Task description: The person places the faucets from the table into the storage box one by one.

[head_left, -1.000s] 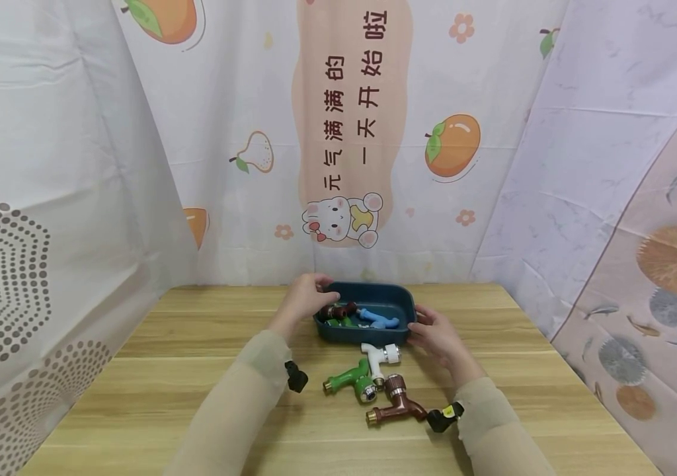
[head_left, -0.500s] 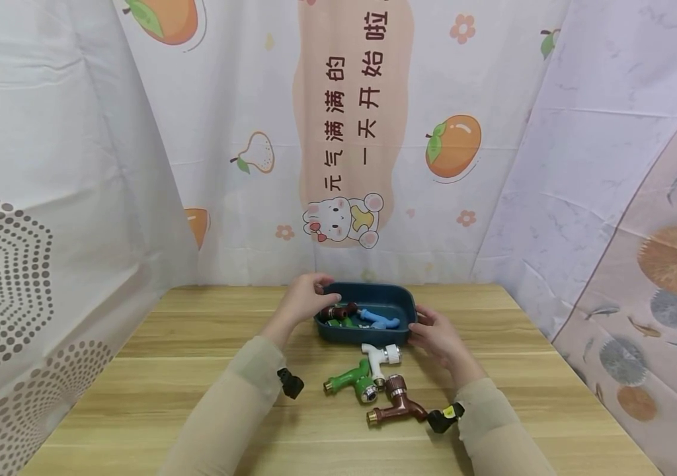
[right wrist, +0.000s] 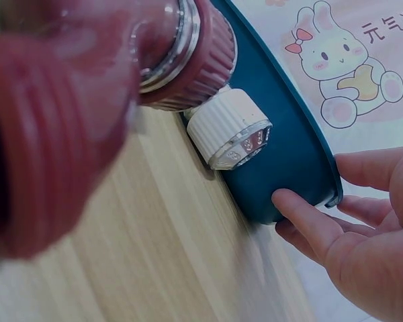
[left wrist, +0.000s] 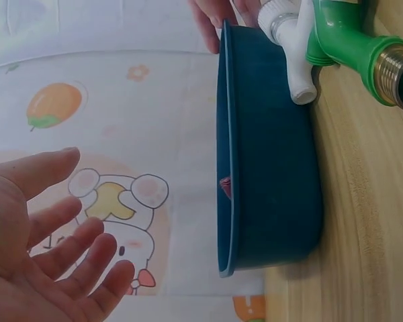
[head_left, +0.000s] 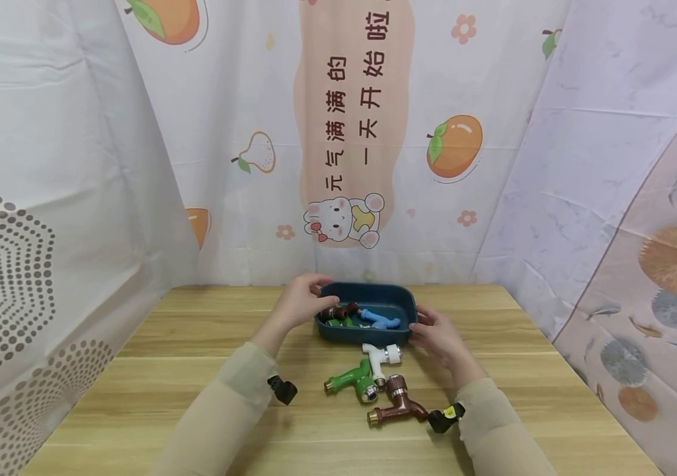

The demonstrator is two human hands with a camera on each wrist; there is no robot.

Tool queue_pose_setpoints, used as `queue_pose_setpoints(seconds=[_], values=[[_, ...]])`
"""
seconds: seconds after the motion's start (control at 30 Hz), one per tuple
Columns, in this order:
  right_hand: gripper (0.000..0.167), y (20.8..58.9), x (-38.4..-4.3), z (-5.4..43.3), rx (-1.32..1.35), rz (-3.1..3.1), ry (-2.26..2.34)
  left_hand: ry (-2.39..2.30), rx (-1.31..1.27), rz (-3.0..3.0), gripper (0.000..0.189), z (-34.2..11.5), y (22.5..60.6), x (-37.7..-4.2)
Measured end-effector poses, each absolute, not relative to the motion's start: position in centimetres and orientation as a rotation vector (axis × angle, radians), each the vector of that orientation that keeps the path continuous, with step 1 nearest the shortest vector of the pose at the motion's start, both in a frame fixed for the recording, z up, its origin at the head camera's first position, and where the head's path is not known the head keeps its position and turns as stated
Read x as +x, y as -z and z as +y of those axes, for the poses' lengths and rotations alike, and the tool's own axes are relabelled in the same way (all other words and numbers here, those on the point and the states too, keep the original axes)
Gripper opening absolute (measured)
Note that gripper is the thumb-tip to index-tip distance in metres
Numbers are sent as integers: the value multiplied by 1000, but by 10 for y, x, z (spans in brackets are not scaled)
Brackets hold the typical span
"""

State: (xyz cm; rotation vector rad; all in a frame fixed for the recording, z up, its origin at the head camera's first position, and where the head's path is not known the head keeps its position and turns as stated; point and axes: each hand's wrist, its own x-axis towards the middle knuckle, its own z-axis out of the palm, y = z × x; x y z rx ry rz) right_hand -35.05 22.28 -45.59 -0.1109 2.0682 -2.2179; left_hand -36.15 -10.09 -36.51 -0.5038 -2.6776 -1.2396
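Note:
A dark blue plastic basin (head_left: pixel 368 336) stands on the table with a brown tap (head_left: pixel 338 312), a blue tap (head_left: pixel 381 320) and a green tap (head_left: pixel 344 322) inside. My right hand (head_left: pixel 436 336) grips its right end, thumb on the front wall and fingers around the side, clear in the right wrist view. At the left end, my left hand (head_left: pixel 303 303) hovers by the rim; the left wrist view shows its fingers (left wrist: pixel 87 258) spread and loosely bent, holding nothing. In front of the basin lie a white tap (head_left: pixel 377 360), a green tap (head_left: pixel 353 378) and a brown tap (head_left: pixel 399 406).
The wooden table (head_left: pixel 196 370) reaches back to a printed curtain (head_left: pixel 243 218). More curtains hang at the left and right sides. The brown tap lies close to the right wrist camera (head_left: pixel 445 418).
My left wrist and forearm have shifted a little left and back, the hand edging left at the basin's rim. The right hand, the basin and the taps stay put.

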Motion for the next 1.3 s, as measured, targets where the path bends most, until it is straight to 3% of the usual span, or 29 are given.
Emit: queue_pose_setpoints(seconds=[1.3], values=[[62,457,-351,225,-100,2104,2199,1171,-726,-2736,49,-105,376,-313]])
